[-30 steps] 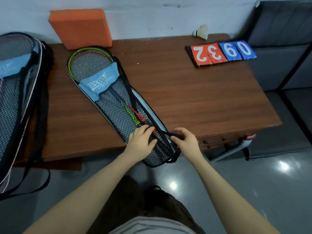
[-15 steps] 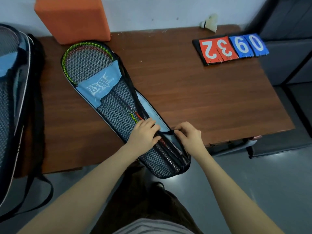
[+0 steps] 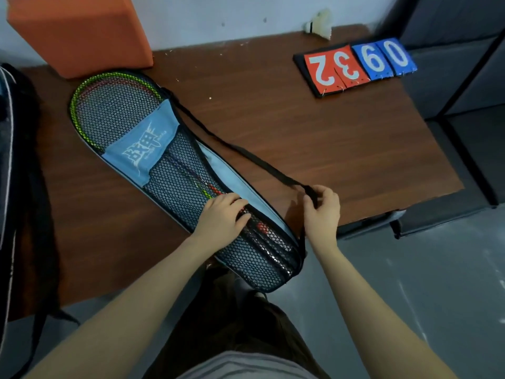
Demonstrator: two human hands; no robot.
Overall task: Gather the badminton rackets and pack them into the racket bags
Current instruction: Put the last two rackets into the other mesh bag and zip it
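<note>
Nearest the camera, the narrow handle end of a mesh racket bag (image 3: 175, 170) is seen overhanging the near edge of the wooden counter (image 3: 341, 149). The left hand (image 3: 222, 218) is laid on the mesh over the racket shafts, its fingers bent and pressing down; whether anything is gripped by it cannot be told. Just to its right, the bag's black strap (image 3: 240, 150) is pinched between the thumb and fingers of the right hand (image 3: 322, 212), which is held above the counter's near edge. The strap is drawn from there back along the bag's right side towards its wide end.

Farther in, rackets (image 3: 109, 105) with green and red frames are seen through the mesh, their heads in the wide end, below a blue logo panel. A second dark bag (image 3: 13, 187) is partly seen at the left edge. At the back, an orange block (image 3: 79, 31), a flip scoreboard (image 3: 355, 65) and a shuttlecock (image 3: 318, 24) are found.
</note>
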